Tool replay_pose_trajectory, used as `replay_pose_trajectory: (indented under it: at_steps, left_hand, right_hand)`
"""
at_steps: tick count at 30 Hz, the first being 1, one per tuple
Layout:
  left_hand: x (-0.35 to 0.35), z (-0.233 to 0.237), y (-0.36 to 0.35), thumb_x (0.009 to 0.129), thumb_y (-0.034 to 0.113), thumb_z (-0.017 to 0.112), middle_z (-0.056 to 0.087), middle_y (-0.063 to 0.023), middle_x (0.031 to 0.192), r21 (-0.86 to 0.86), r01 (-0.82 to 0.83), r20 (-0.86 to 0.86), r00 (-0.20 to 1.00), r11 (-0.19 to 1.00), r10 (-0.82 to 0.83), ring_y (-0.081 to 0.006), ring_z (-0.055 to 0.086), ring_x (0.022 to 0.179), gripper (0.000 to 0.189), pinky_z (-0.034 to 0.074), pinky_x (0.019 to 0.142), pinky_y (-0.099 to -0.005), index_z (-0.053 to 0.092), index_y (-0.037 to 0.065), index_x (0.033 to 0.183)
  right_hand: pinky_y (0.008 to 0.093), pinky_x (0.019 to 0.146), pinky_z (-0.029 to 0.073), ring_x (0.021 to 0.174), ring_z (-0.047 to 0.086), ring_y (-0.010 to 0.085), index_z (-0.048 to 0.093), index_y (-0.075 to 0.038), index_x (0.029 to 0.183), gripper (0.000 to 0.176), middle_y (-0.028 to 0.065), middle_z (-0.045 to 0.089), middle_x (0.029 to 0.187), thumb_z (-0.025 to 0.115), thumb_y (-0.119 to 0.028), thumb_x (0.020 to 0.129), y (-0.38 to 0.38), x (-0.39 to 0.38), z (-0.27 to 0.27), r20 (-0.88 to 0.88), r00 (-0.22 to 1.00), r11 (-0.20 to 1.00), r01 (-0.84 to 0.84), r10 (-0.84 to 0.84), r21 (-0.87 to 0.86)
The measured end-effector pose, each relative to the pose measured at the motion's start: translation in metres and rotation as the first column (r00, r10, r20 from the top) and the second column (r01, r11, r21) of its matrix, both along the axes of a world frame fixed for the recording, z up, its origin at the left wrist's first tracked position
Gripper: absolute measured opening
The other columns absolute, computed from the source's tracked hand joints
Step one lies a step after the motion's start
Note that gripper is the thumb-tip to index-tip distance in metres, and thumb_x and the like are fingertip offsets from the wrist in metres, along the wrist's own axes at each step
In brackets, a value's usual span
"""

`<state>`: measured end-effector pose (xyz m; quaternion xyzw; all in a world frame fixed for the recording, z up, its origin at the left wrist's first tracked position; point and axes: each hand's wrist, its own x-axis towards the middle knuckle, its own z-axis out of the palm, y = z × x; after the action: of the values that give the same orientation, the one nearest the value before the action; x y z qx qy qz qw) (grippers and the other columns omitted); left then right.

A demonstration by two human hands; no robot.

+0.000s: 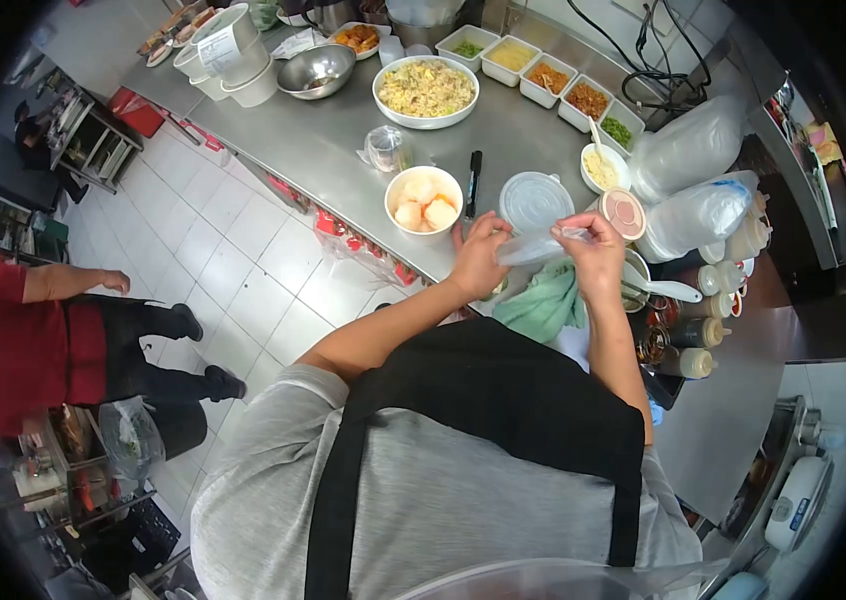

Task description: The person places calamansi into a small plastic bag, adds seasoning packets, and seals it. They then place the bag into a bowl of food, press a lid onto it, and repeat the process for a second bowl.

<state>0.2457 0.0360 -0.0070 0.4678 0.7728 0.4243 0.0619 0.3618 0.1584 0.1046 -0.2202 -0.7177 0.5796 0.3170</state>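
Observation:
Between my two hands a thin, clear plastic bag (pixel 531 248) is stretched over the counter edge. My left hand (pixel 480 255) is closed on its left end, and my right hand (pixel 595 258) pinches the other end. Just beyond the bag lies a round translucent lid (pixel 536 203). A white bowl (pixel 423 228) stands left of my left hand, holding several pale round pieces in orange sauce. A black marker (pixel 474 183) lies between that bowl and the lid. Below my right hand is a crumpled green cloth (pixel 546 303).
Farther back stand a large bowl of fried rice (pixel 427 92), a steel bowl (pixel 315 72) and several topping containers (pixel 548 78). Plastic-wrapped stacks (pixel 693 150) and squeeze bottles (pixel 695 362) are at the right. A person in red (pixel 33 340) stands on the tiled floor at left.

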Motion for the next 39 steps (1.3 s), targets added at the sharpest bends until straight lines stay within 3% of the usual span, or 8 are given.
replay_pose_trajectory:
  at_steps: [7,10,12,17,20,23,30,39]
  left_hand:
    - [-0.017,-0.054,0.032,0.069,0.012,0.064,0.045,-0.0079,0.122,0.035,0.124,-0.111,0.987,0.992,-0.119,-0.029,0.032,0.129,0.041,0.014,0.101,-0.0661,0.055,0.009,0.109]
    - [0.049,0.003,0.044,0.072,0.013,0.06,0.044,-0.0092,0.121,-0.048,-0.52,-0.474,0.764,0.853,0.439,-0.0291,0.036,0.123,0.039,0.017,0.1,-0.0665,0.054,0.009,0.11]
    - [0.001,-0.016,0.018,0.071,0.013,0.062,0.045,-0.0091,0.118,-0.024,0.039,-0.224,0.973,0.999,-0.044,-0.0285,0.037,0.121,0.043,0.017,0.1,-0.0657,0.053,0.01,0.112]
    - [-0.001,-0.001,0.011,0.071,0.017,0.068,0.047,-0.0087,0.113,-0.023,0.131,-0.11,0.985,0.991,-0.133,-0.0278,0.041,0.115,0.039,0.017,0.102,-0.0554,0.056,0.011,0.108]
    - [0.003,-0.003,0.019,0.069,0.012,0.068,0.046,-0.0072,0.112,0.108,0.103,-0.004,0.995,0.989,-0.103,-0.0284,0.041,0.115,0.027,0.015,0.104,-0.0561,0.06,0.01,0.094]
    - [-0.004,-0.009,0.016,0.068,0.011,0.068,0.047,-0.007,0.111,0.093,0.113,-0.084,0.991,0.989,-0.105,-0.0281,0.042,0.114,0.021,0.017,0.103,-0.0548,0.062,0.012,0.088]
    - [-0.006,0.01,0.015,0.069,0.012,0.071,0.048,-0.0065,0.111,-0.031,0.212,-0.213,0.953,0.977,-0.213,-0.0289,0.041,0.113,0.014,0.023,0.099,-0.0545,0.064,0.012,0.082]
    - [-0.053,0.13,0.041,0.071,0.012,0.075,0.063,-0.0054,0.075,-0.27,0.349,-0.144,0.907,0.897,-0.396,-0.0167,0.058,0.065,0.015,0.048,0.062,-0.0266,0.068,0.005,0.082]
  right_hand:
    - [0.0378,0.084,0.045,0.091,0.057,0.0228,0.066,-0.006,0.091,0.022,0.009,0.06,0.102,0.065,-0.004,0.069,-0.04,-0.003,0.058,-0.035,0.999,0.512,0.05,-0.039,0.858]
    - [0.0478,0.101,0.032,0.11,0.052,0.0277,0.063,-0.012,0.104,0.034,0.0089,0.056,0.112,0.063,-0.01,0.07,-0.065,-0.004,0.048,0.278,0.957,0.171,-0.288,0.079,0.942]
    - [0.0503,0.105,0.027,0.112,0.051,0.0274,0.065,-0.013,0.101,0.029,0.0086,0.057,0.106,0.064,-0.018,0.072,-0.034,-0.015,-0.006,0.348,0.917,0.005,-0.354,-0.195,0.935]
    - [0.049,0.094,0.034,0.115,0.047,0.0237,0.067,-0.003,0.093,0.027,0.007,0.054,0.109,0.059,-0.029,0.087,-0.015,0.001,-0.005,0.598,0.691,0.83,-0.552,0.407,0.073]
    - [0.0491,0.091,0.035,0.118,0.043,0.0244,0.065,-0.005,0.101,0.032,0.0107,0.052,0.114,0.063,-0.032,0.083,-0.016,-0.011,-0.04,0.12,0.91,0.896,-0.413,0.398,0.16]
    - [0.0417,0.087,0.037,0.115,0.042,0.0239,0.066,-0.005,0.092,0.024,0.0055,0.05,0.113,0.064,-0.026,0.081,-0.009,0.009,-0.018,0.565,0.805,0.429,-0.453,-0.181,0.782]
    - [0.0405,0.084,0.039,0.097,0.05,0.0289,0.065,-0.005,0.088,0.025,0.0107,0.054,0.096,0.055,-0.028,0.087,-0.019,0.032,-0.015,0.386,0.9,0.75,-0.397,0.204,0.53]
    - [0.0453,0.064,0.049,0.064,0.059,0.0339,0.055,-0.005,0.08,0.045,0.0114,0.059,0.074,0.037,-0.043,0.096,0.011,0.036,0.005,0.343,0.939,0.969,-0.096,0.013,0.227]
